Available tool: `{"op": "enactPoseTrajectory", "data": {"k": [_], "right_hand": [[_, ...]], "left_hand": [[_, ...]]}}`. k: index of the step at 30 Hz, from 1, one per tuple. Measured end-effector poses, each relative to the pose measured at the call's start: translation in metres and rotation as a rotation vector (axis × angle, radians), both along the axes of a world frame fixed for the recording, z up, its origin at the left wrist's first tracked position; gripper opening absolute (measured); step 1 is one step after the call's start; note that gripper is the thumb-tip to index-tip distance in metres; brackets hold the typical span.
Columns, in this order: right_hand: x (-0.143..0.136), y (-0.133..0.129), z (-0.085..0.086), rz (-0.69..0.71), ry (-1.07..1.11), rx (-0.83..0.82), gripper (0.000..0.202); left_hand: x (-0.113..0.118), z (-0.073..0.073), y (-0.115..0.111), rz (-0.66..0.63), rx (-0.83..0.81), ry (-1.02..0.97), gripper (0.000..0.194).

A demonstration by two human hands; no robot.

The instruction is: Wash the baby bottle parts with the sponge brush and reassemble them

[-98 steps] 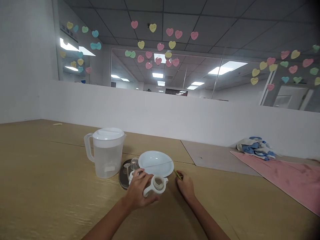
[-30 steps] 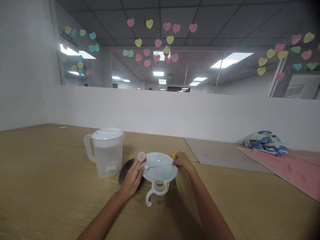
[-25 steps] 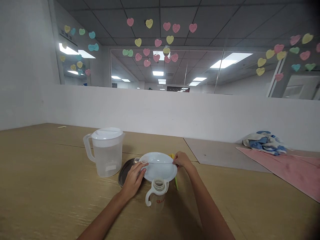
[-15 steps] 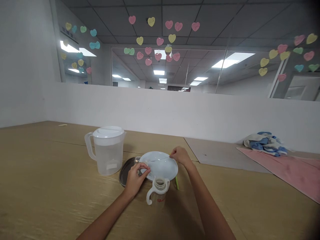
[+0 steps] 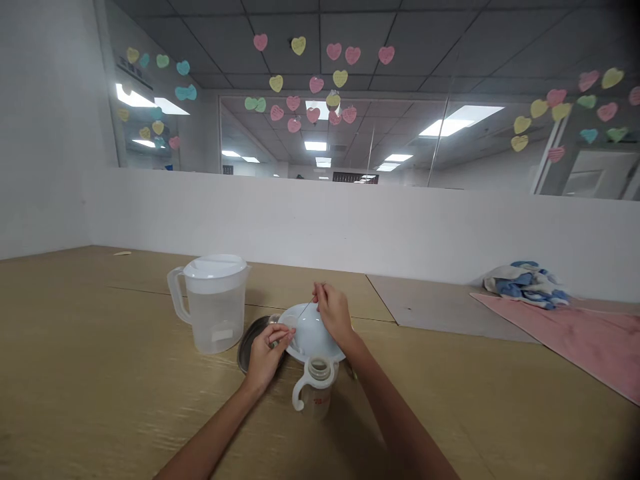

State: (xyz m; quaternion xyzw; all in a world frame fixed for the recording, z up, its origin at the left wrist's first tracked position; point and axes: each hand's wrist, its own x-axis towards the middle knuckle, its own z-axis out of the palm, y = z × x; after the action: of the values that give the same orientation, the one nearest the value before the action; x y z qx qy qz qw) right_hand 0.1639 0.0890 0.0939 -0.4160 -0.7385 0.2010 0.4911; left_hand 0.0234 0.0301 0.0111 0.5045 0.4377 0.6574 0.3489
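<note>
A thin stick-like piece (image 5: 307,309) slants above the white plate (image 5: 315,337), its upper end pinched in my right hand (image 5: 333,310). My left hand (image 5: 267,350) has its fingertips together at the plate's left edge, over a dark tray (image 5: 246,347); a small clear item is partly hidden by the fingers, too small to name. In front of the plate stands an open clear bottle (image 5: 320,390) with a white handled collar and red print. Something green, mostly hidden, lies by my right wrist.
On the left stands a clear pitcher (image 5: 217,313) with a white lid. A pink cloth (image 5: 580,333) and a crumpled blue-and-white cloth (image 5: 525,285) lie at the right. A white wall (image 5: 320,220) rises behind the brown table (image 5: 100,353).
My right hand has moved left and a little up over the plate, and the thin piece now slants more steeply. My left hand has shifted slightly left.
</note>
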Motion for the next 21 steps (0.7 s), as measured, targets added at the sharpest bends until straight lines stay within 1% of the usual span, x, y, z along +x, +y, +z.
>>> {"op": "enactPoseTrajectory", "data": {"k": [1,3,4,6,8,10,12,14,21], "right_hand": [[0.001,-0.005,0.006,-0.048,0.015,0.120,0.037],[0.003,-0.019,0.019,-0.123,0.081,0.280,0.037],[0.004,-0.026,0.025,-0.141,0.124,0.340,0.037],[0.004,-0.040,0.033,-0.123,0.188,0.458,0.037],[0.002,-0.050,0.035,-0.060,0.187,0.554,0.037],[-0.001,-0.056,0.033,-0.003,0.112,0.653,0.037],[-0.004,-0.057,0.029,0.016,0.021,0.742,0.039],[-0.006,-0.055,0.025,0.004,-0.036,0.786,0.040],[-0.010,-0.053,0.020,0.018,-0.120,0.764,0.042]], "left_hand": [[0.000,0.000,0.000,0.004,0.000,0.001,0.035],[0.001,-0.001,0.000,0.012,0.007,-0.001,0.038],[0.000,-0.001,0.000,0.016,0.015,-0.003,0.042],[-0.001,-0.003,0.001,0.020,0.030,0.018,0.046],[-0.003,-0.005,0.002,0.042,0.043,0.079,0.041],[-0.005,-0.007,0.004,0.092,0.053,0.150,0.034],[-0.007,-0.008,0.005,0.146,0.066,0.196,0.032],[-0.008,-0.009,0.005,0.175,0.077,0.212,0.032],[-0.008,-0.010,0.005,0.176,0.073,0.224,0.030]]}}
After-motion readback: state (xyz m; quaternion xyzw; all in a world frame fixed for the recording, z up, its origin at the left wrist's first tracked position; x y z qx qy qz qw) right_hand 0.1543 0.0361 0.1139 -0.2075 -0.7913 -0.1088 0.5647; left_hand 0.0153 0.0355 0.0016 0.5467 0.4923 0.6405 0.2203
